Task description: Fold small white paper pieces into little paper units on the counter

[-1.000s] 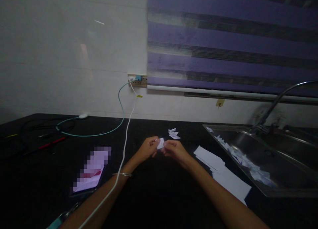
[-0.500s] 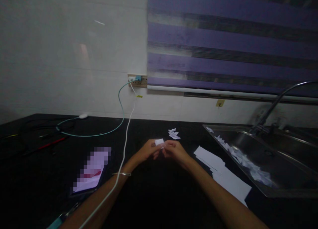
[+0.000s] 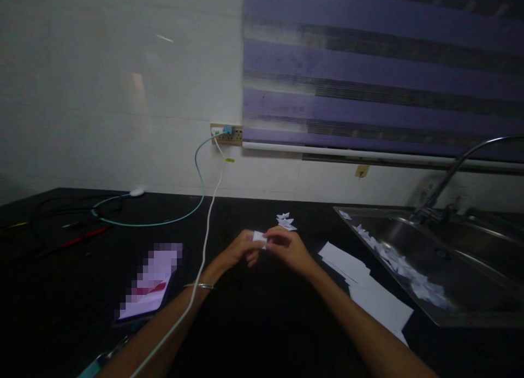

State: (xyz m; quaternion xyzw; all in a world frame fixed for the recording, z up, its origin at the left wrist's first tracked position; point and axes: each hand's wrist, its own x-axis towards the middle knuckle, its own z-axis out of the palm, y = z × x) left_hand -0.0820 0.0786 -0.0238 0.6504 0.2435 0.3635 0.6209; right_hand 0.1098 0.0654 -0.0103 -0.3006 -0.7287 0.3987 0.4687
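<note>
A small folded piece of white paper (image 3: 258, 236) is held above the dark counter, between my two hands. My left hand (image 3: 241, 248) pinches its left side, thumb across the front. My right hand (image 3: 287, 248) grips the right edge between thumb and fingers. Just beyond my right hand lie several small folded paper pieces (image 3: 286, 222). To the right of my right forearm, white paper sheets (image 3: 379, 299) overlap on the counter.
Many folded papers (image 3: 401, 266) line the left rim of the steel sink (image 3: 470, 312), under a curved faucet (image 3: 454, 167). A phone (image 3: 151, 285) with a blurred screen lies left. A white cable (image 3: 208, 219) crosses over my left forearm from the wall socket (image 3: 237, 135).
My right hand has turned and shifted its fingers over the paper's right edge. The paper has moved slightly left and tilted; my left hand still pinches it.
</note>
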